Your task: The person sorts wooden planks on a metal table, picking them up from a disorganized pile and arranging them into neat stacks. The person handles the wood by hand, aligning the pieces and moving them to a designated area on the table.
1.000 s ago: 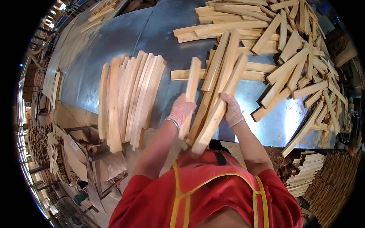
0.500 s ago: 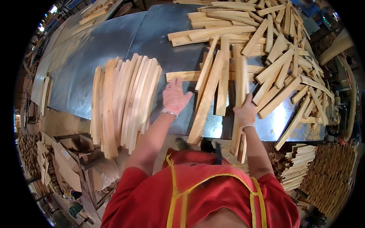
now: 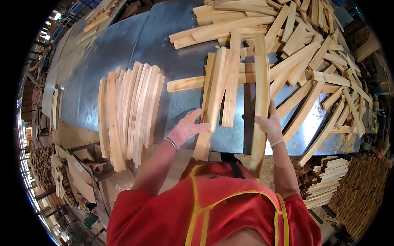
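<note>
My left hand, in a pale knitted glove, is at the near end of some overlapping wooden slats. Its thumb lies over the wood and its fingers press the left edge; the fingertips are partly hidden. My right hand, gloved too, is closed round a long wooden slat that points away from me, its near end past the table edge. Between them lies another wooden slat. A crosswise slat runs beneath these pieces.
A row of slats stands side by side at the left of the dark metal table. Loose slats are heaped at the far right. Below the table on the right are stacked slats; a metal-framed cart stands lower left.
My left hand has moved right and nearer, from beside the crosswise slat onto the upright slats, which now lie closer together. My right hand still holds its slat.
</note>
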Available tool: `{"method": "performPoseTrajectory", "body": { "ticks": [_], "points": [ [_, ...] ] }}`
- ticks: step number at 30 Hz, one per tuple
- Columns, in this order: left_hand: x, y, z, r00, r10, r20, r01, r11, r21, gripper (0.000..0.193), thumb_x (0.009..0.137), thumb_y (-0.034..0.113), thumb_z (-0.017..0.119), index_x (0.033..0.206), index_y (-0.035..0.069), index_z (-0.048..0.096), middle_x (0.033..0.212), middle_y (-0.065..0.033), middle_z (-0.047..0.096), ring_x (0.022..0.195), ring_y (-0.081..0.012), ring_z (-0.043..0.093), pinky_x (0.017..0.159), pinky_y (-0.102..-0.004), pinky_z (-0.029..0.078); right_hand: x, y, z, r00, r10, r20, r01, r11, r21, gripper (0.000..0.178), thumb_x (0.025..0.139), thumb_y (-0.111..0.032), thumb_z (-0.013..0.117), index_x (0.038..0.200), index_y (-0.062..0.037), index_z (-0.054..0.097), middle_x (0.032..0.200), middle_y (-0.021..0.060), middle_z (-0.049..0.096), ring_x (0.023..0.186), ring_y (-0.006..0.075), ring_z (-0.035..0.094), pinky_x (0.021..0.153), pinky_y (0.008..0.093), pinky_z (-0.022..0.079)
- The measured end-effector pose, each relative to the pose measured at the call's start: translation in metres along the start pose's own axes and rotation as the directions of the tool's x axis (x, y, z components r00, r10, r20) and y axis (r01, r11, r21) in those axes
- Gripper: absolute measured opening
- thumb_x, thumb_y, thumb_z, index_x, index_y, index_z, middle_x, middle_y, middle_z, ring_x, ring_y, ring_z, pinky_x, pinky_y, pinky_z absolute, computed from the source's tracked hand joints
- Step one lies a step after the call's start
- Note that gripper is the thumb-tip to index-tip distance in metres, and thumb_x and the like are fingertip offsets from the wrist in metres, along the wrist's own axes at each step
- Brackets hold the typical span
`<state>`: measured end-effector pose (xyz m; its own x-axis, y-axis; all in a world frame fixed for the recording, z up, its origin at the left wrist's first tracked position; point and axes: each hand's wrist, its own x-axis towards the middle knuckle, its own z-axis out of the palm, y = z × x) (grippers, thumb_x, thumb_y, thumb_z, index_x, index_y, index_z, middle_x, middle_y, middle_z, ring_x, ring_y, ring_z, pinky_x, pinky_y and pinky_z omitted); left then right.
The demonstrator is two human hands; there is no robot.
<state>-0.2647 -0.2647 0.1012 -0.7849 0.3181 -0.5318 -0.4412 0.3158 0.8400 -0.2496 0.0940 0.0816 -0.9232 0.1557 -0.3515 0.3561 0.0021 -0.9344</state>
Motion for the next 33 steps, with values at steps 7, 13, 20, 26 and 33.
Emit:
{"method": "performPoseTrajectory", "body": {
  "ticks": [7,13,20,26,33],
  "points": [
    [0.015,0.023,0.061,0.912,-0.228,-0.34,0.309,0.928,0.208,0.11,0.085,0.049,0.082,0.169,0.004,0.026,0.161,-0.0275,0.049,0.146,-0.0417,0.052,0.12,-0.0447,0.044,-0.009,-0.002,0.105,0.984,0.134,0.117,-0.167,0.923,0.346,0.113,0.08,-0.001,0.083,0.17,-0.0027,0.015,0.147,0.0234,0.059,0.121,0.0303,0.066,0.098,0.0415,0.059],
    [-0.002,-0.008,-0.002,0.984,-0.076,-0.16,0.038,0.974,-0.224,0.113,0.077,0.03,0.091,0.166,-0.001,0.03,0.145,-0.0251,0.064,0.133,-0.0326,0.064,0.109,-0.0372,0.052,-0.031,-0.007,0.145,0.952,0.053,0.301,-0.215,0.814,0.539,0.108,0.079,0.004,0.08,0.167,-0.0024,0.018,0.143,0.0173,0.057,0.127,0.0321,0.063,0.102,0.0447,0.059],
    [-0.085,-0.02,-0.057,0.685,0.17,-0.709,0.34,0.785,0.517,0.095,0.08,0.035,0.083,0.159,0.006,0.038,0.136,-0.0237,0.06,0.123,-0.0437,0.064,0.105,-0.0507,0.053,-0.059,-0.069,0.234,0.984,0.138,0.112,-0.14,0.99,0.013,0.114,0.079,-0.003,0.083,0.171,-0.0016,0.014,0.145,0.0209,0.062,0.116,0.0287,0.069,0.096,0.0359,0.059],
    [-0.09,-0.086,-0.109,0.697,0.341,-0.63,0.314,0.645,0.696,0.082,0.089,0.05,0.073,0.152,0.005,0.046,0.138,-0.0239,0.061,0.129,-0.043,0.06,0.106,-0.0504,0.051,-0.081,-0.029,0.312,0.969,-0.063,0.24,0.153,0.914,-0.377,0.092,0.083,-0.017,0.08,0.162,0.0007,0.036,0.144,0.031,0.06,0.13,0.0371,0.064,0.109,0.0405,0.05],
    [-0.103,-0.06,-0.065,0.812,0.341,-0.474,0.277,0.49,0.827,0.099,0.084,0.055,0.077,0.161,0.008,0.038,0.161,-0.0193,0.042,0.153,-0.0368,0.036,0.125,-0.0556,0.028,0.025,-0.026,0.295,0.982,-0.146,-0.122,0.059,0.842,-0.536,0.087,0.082,-0.032,0.083,0.154,-0.002,0.043,0.148,0.0307,0.054,0.128,0.0456,0.061,0.111,0.0482,0.048]
  ]
}}
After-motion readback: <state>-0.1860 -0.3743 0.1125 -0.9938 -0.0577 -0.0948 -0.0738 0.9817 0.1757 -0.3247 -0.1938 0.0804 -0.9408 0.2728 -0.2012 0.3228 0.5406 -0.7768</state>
